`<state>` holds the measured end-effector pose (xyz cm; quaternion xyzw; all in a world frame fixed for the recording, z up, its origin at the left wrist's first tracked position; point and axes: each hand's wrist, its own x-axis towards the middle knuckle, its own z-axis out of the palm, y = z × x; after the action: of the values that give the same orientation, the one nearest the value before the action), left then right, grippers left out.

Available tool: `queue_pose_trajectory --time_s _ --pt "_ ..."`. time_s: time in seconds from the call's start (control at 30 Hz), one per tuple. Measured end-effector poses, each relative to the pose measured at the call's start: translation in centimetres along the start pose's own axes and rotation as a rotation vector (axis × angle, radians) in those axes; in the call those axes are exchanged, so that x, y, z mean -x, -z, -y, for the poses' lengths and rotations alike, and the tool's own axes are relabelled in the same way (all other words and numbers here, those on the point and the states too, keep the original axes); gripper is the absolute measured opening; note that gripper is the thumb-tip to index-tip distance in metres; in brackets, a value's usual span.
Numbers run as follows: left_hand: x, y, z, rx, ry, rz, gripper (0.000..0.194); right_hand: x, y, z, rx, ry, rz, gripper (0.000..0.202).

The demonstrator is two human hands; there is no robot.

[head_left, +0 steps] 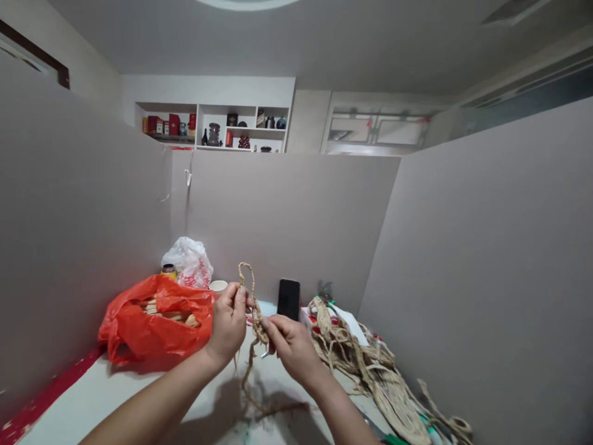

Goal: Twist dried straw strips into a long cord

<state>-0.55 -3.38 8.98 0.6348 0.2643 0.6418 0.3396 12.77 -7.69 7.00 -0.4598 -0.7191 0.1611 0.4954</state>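
Note:
A tan jute rope (pixel 253 296) is held up between my two hands, bent into a loop at the top, with a twisted or knotted part lower down. My left hand (pixel 230 318) pinches one strand near the loop. Closed on the thicker lower part is my right hand (pixel 291 343). A thin metallic tip (pixel 265 355) shows just below the right fingers; what it belongs to is hidden. From the hands a loose tail of the rope (pixel 248 380) hangs down and trails over the white tabletop (pixel 204 395).
On the left sits a red plastic bag (pixel 139 337) with wooden sticks (pixel 173 315) inside. Behind it are a white plastic bag (pixel 188 259), a jar (pixel 169 270) and a white bowl (pixel 218 285). A black phone (pixel 288 299) leans upright ahead. Bundled rope (pixel 370 364) covers the right side. Grey partitions (pixel 287 210) enclose the table.

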Motion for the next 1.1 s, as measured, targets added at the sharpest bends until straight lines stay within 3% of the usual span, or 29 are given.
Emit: queue_pose_trajectory --time_s 0.1,0.17,0.27,0.37,0.53,0.7,0.97,1.1 --pt "0.4 -0.3 -0.6 0.013 -0.021 -0.049 0.027 -0.1 0.5 -0.4 0.250 0.073 0.011 0.042" --pt "0.5 0.3 -2.0 0.146 0.062 -0.075 0.025 -0.2 1.1 -1.2 0.425 0.024 -0.033 0.039" --pt "0.7 1.6 -4.8 0.412 0.275 0.004 0.025 -0.3 1.7 -1.9 0.585 -0.053 -0.077 0.037" --pt "1.0 1.8 -6.0 0.436 0.305 -0.007 0.026 -0.1 1.6 -1.0 0.605 -0.005 -0.055 0.037" --pt "1.3 0.6 -2.7 -0.095 -0.045 0.016 0.025 0.8 0.4 2.3 0.478 0.129 0.068 0.028" --pt "1.2 0.4 -0.2 -0.444 -0.219 0.073 0.023 1.3 0.4 3.5 0.474 0.138 0.142 0.023" --pt "1.7 0.3 1.5 -0.474 -0.400 0.105 0.015 1.1 0.7 3.0 0.430 0.164 0.143 0.018" --pt "1.7 0.2 1.8 -0.408 -0.384 0.055 0.017 0.9 0.6 3.0 0.283 0.139 0.092 0.018"
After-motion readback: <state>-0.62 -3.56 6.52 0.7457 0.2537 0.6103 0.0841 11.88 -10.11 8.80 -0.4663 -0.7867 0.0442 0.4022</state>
